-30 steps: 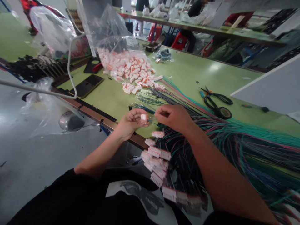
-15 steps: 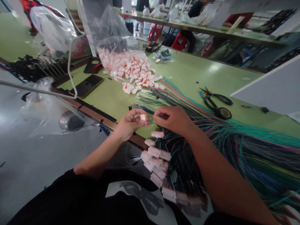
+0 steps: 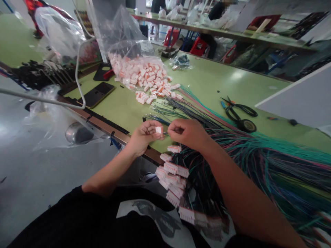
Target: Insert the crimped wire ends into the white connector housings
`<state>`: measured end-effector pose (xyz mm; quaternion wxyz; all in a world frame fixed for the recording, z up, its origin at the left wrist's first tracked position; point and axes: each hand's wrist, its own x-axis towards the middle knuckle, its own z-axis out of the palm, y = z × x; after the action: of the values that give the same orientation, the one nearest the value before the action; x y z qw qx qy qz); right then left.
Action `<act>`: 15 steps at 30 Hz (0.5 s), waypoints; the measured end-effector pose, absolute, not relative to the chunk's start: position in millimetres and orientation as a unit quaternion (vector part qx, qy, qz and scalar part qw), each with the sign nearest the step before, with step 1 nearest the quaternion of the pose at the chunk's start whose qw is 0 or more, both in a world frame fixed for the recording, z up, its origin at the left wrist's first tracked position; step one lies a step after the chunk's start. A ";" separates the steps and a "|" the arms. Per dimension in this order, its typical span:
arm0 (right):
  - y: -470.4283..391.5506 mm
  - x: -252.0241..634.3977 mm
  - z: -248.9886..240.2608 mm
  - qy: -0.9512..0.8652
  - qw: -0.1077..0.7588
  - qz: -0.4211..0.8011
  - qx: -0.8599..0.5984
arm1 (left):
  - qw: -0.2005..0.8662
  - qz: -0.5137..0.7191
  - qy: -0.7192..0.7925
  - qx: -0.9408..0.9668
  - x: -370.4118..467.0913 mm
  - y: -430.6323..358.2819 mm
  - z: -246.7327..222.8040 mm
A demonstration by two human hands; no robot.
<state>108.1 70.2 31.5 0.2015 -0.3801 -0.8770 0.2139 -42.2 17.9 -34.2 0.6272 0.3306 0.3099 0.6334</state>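
The bare left hand [image 3: 144, 137] pinches a small white-and-orange plastic connector [image 3: 159, 130], probably to keep it steady before the bare right hand [image 3: 187, 132], whose fingers seem closed on thin dark wires [image 3: 166, 133]. Beyond them, a loose heap of similar connectors [image 3: 148, 77] lies on the smooth green table [image 3: 212, 75], seemingly for easy reach

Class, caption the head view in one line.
Left hand holds a white and orange connector; right hand pinches thin wire beside it, at a green table.
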 end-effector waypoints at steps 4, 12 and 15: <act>71.2 107.8 28.8 -0.874 0.216 0.243 -0.361 | 0.615 0.645 0.310 0.331 -41.4 16.7 -34.4; 70.5 104.9 23.3 -0.865 0.214 0.297 -0.343 | 0.584 0.668 0.345 0.306 -38.8 14.5 -31.3; 69.4 103.6 21.1 -0.862 0.218 0.305 -0.342 | 0.571 0.673 0.356 0.306 -38.5 15.1 -32.8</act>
<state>103.6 69.4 21.1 0.2180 -0.3422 -0.8615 0.3051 -38.5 15.1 -32.8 0.5713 0.3061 0.3564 0.6729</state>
